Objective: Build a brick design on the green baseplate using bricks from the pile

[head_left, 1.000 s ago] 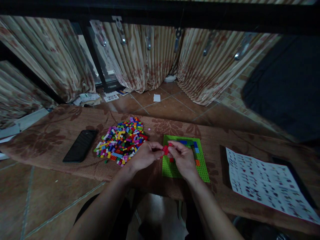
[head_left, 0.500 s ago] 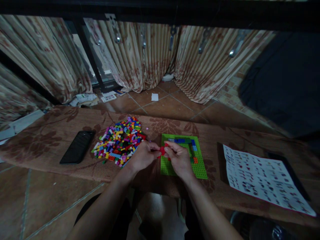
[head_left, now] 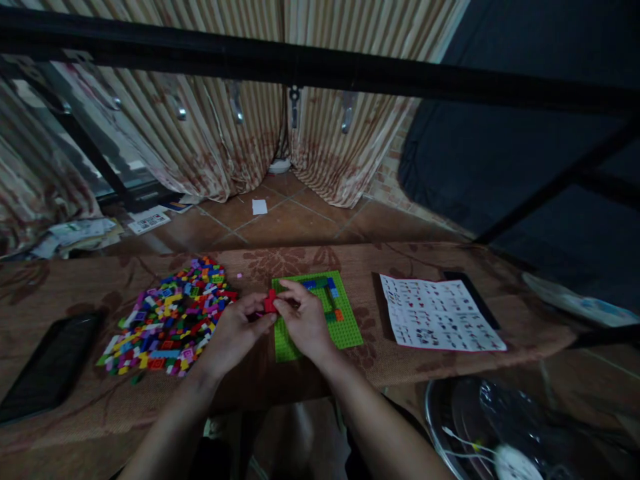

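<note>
Red toy bricks (head_left: 271,301) are pinched between my two hands, over the left edge of a green baseplate (head_left: 345,327). My left hand (head_left: 244,327) is closed on them from the left, thumb and fingertips together. From the right, my right hand (head_left: 304,313) grips the same red piece with thumb and index finger. Blue bricks (head_left: 320,284) and an orange brick (head_left: 339,315) form part of an outline on the baseplate; my right hand hides some of it. Left of my hands spreads a heap of mixed coloured bricks (head_left: 170,313).
A black phone (head_left: 53,360) lies left of the heap. To the right, a printed sheet (head_left: 440,313) rests partly over a dark flat object (head_left: 473,297). Beneath everything is a patterned brown cloth (head_left: 200,413). A round container (head_left: 450,413) with a cable stands below right.
The view has swung right, so the table's things appear further left. Both hands still hold the red bricks, which have turned a little between the fingers.
</note>
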The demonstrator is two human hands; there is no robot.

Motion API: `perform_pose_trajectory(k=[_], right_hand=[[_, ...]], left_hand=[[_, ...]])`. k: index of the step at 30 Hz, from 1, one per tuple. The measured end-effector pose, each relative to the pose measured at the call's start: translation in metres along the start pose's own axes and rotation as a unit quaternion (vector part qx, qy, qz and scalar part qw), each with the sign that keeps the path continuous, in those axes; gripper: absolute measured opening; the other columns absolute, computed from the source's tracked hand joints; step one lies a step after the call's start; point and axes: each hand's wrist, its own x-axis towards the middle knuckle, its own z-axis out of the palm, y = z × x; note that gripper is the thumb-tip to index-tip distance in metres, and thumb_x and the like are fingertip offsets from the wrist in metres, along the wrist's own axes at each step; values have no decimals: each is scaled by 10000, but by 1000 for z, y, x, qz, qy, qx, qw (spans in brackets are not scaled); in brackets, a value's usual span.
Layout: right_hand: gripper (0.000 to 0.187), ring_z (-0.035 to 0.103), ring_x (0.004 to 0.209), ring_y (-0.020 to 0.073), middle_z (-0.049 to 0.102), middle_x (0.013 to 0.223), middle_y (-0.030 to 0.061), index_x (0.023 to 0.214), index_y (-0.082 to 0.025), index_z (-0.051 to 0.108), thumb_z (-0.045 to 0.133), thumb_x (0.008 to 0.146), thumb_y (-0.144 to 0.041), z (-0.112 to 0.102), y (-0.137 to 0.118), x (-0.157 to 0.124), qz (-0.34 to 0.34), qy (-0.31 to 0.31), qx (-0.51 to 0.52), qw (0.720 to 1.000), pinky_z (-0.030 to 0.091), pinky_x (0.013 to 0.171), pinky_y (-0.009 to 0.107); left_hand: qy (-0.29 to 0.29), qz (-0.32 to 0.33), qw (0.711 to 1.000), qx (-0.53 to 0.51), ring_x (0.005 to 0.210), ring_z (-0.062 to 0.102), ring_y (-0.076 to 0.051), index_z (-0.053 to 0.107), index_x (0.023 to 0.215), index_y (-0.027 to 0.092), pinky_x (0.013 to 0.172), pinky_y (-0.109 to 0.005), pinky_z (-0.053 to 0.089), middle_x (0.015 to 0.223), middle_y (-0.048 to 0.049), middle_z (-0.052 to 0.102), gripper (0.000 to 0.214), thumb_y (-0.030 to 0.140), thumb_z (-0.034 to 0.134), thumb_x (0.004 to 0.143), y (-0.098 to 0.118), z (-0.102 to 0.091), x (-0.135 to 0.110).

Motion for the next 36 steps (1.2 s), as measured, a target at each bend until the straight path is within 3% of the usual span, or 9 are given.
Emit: perform_pose_trajectory(k=[4, 10, 15, 22, 26, 30, 36], right_hand=[[284, 659, 748, 142, 723, 860, 14, 1100, -215, 665, 597, 826, -248, -9, -4, -2, -6, -1, -16, 1000, 528, 716, 274], [199, 637, 681, 129, 723, 838, 9, 997, -209, 695, 586, 843, -275, -27, -11, -6, -1, -5, -34, 999, 504, 648, 248], [197, 663, 734, 140, 736, 894, 22, 985, -211, 699, 547, 872, -266, -41, -15, -8, -12, 4, -34, 999, 518, 682, 255], [229, 668, 777, 139, 736, 943, 31, 1038, -208, 701, 520, 901, -243, -67, -20, -17, -46, 18, -126, 991, 514, 746, 253], [244, 666, 937, 160, 724, 1044, 51, 1054, -207, 696, 495, 917, -216, -93, -25, -25, -77, 28, -200, 976, 488, 880, 287], [258, 656, 945, 183, 717, 1045, 55, 1096, -225, 682, 494, 920, -229, -127, -32, -39, -61, 47, -284, 956, 488, 876, 315], [284, 595, 1035, 240, 689, 1102, 90, 1120, -207, 677, 486, 914, -242, -195, -12, -93, -27, 97, -450, 887, 467, 926, 388]], left_hand=[[22, -7, 1000, -19, 788, 661, -179, 664, 944, 154, 663, -247, 528, 924, -55, 720, 331, 380, 735, 712, 5, 11, 3], [-8, 8, 1000, -28, 723, 642, -149, 689, 900, 152, 674, -240, 522, 885, -43, 721, 309, 416, 726, 742, 6, 25, 7], [-4, 6, 1000, -25, 704, 641, -141, 696, 908, 161, 676, -235, 521, 867, -30, 719, 310, 433, 711, 759, 5, 38, 9], [-13, 5, 998, -54, 591, 581, -113, 673, 801, 151, 603, -219, 478, 659, 6, 649, 274, 420, 700, 755, 11, 61, 11], [-12, 18, 999, -45, 570, 559, -105, 666, 746, 149, 573, -208, 450, 618, 7, 637, 240, 385, 707, 741, 20, 72, 10], [-8, 18, 999, -27, 579, 580, -116, 668, 703, 144, 572, -213, 453, 621, -13, 663, 221, 359, 718, 716, 26, 79, 12], [10, 48, 998, -28, 563, 591, -116, 684, 691, 153, 576, -217, 468, 604, -9, 663, 193, 343, 714, 710, 28, 90, 16]])
